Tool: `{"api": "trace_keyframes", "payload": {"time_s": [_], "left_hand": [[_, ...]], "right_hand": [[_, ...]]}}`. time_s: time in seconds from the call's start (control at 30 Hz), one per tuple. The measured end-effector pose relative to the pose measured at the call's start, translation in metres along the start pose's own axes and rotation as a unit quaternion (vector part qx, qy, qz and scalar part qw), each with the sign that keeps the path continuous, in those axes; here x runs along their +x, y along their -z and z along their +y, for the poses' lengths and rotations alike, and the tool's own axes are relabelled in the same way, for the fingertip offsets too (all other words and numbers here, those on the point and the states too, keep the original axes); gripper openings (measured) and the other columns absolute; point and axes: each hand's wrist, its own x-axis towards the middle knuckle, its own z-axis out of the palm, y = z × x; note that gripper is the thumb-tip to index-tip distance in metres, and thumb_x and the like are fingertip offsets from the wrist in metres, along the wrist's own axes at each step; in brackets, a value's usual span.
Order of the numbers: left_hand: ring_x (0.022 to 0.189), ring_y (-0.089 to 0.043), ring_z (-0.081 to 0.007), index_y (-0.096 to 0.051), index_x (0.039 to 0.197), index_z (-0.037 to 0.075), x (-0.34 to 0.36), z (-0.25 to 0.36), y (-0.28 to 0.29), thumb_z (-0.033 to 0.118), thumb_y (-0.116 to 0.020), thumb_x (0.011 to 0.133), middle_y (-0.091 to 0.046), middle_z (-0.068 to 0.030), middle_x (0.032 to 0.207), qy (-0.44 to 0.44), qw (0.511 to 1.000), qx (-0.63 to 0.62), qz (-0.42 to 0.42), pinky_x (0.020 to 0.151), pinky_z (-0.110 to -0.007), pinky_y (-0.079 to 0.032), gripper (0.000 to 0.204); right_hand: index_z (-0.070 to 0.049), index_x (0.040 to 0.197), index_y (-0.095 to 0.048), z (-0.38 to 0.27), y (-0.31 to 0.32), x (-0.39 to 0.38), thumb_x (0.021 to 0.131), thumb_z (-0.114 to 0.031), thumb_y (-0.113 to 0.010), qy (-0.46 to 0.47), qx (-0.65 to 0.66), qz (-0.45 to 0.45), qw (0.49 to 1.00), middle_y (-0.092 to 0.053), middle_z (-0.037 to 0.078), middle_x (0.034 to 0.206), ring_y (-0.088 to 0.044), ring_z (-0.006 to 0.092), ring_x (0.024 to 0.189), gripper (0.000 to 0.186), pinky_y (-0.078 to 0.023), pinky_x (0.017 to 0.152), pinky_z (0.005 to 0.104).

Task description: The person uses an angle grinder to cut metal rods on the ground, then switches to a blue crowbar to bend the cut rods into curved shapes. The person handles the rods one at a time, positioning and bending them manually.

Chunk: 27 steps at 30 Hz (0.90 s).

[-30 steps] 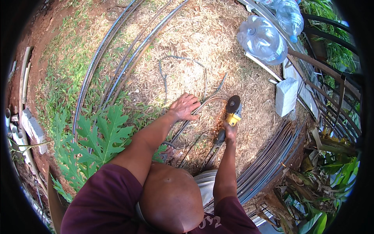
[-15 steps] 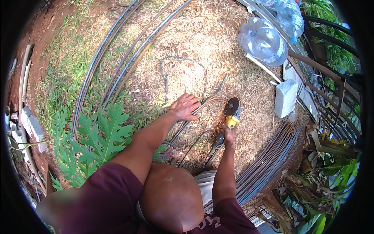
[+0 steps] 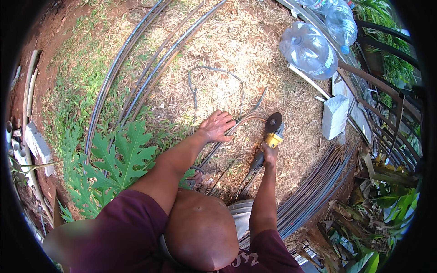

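An angle grinder [image 3: 272, 140] with a yellow-and-dark body is gripped in my right hand [image 3: 269, 157], its dark round disc [image 3: 274, 122] facing up toward the head view. The disc's edge is at or beside the ends of some thin bent metal rods [image 3: 250, 117]; exact contact is hard to make out. Orange sparks [image 3: 256, 148] spray down from there along the ground. On the same rods my left hand [image 3: 217, 126] presses with fingers spread, palm down. Past my left hand the rods run back toward my foot [image 3: 196, 176].
Long bars [image 3: 159, 59] arc across the grass at left. At right lie a large bundle of bars [image 3: 314, 191], a white block [image 3: 334, 117] and clear plastic bottles [image 3: 309, 50]. A broad green leaf [image 3: 120, 157] stands beside my left arm.
The grinder and my right hand have shifted slightly right. My left hand stays on the rods. Sparks show in both frames.
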Motion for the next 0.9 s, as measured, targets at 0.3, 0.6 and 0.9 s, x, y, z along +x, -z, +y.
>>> {"api": "trace_keyframes", "payload": {"time_s": [0.3, 0.6, 0.9], "left_hand": [[0.131, -0.050, -0.0244, -0.060, 0.142, 0.011, 0.000, 0.002, 0.007, 0.070, -0.047, 0.097, -0.058, -0.0106, 0.138, 0.005, 1.000, 0.003, -0.007, 0.114, -0.043, -0.036, 0.075], [0.129, -0.050, -0.0233, -0.062, 0.137, 0.010, -0.001, 0.002, 0.006, 0.068, -0.049, 0.097, -0.058, -0.0097, 0.134, -0.002, 1.000, -0.006, 0.020, 0.113, -0.043, -0.036, 0.072], [0.125, -0.051, -0.0238, -0.063, 0.135, 0.010, -0.002, 0.002, 0.008, 0.068, -0.050, 0.097, -0.059, -0.0103, 0.127, -0.006, 0.999, -0.004, 0.033, 0.110, -0.042, -0.037, 0.070]], "right_hand": [[0.003, 0.115, -0.061, 0.005, 0.003, -0.003, 0.080, -0.002, -0.076, 0.013, -0.003, -0.012, 1.000, -0.070, 0.011, 0.092, -0.068, 0.0232, 0.071, 0.038, -0.057, 0.064, 0.0365], [0.004, 0.119, -0.062, 0.011, 0.002, 0.003, 0.080, -0.003, -0.076, 0.004, -0.010, 0.002, 1.000, -0.071, 0.010, 0.098, -0.067, 0.0231, 0.079, 0.042, -0.055, 0.072, 0.0368], [0.004, 0.119, -0.062, 0.012, 0.003, 0.001, 0.079, -0.005, -0.078, -0.003, -0.017, 0.016, 1.000, -0.070, 0.011, 0.098, -0.065, 0.0238, 0.080, 0.045, -0.054, 0.074, 0.0386]]}}
